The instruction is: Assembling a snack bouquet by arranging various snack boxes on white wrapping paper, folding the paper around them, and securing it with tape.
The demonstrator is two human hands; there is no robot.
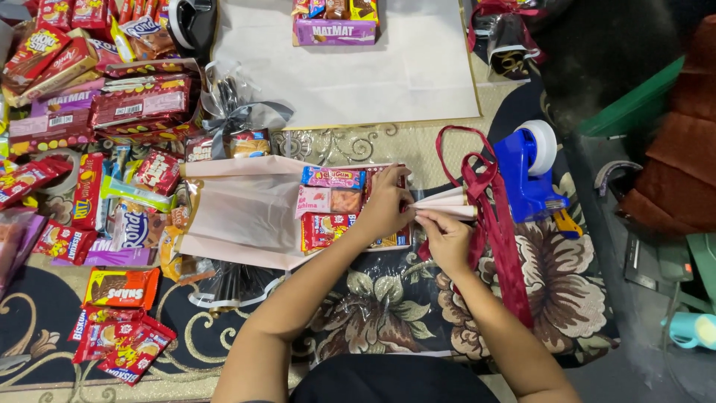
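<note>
Snack bouquet [328,209] is laid flat on the patterned floor mat [388,306], pink paper [239,209] fanned out to the far side of the left hand. Left hand [384,205] is pressed on the packets, fingers closed on the gathered neck. Right hand [446,237] is pinched shut on the white handle [447,203], just beside the left. Step judged: neck being gathered and held for binding. Red ribbon [488,201] lies draped just beyond the right hand; blue tape dispenser [529,175] stands near it. Next move would call for one hand freed without the neck loosening.
</note>
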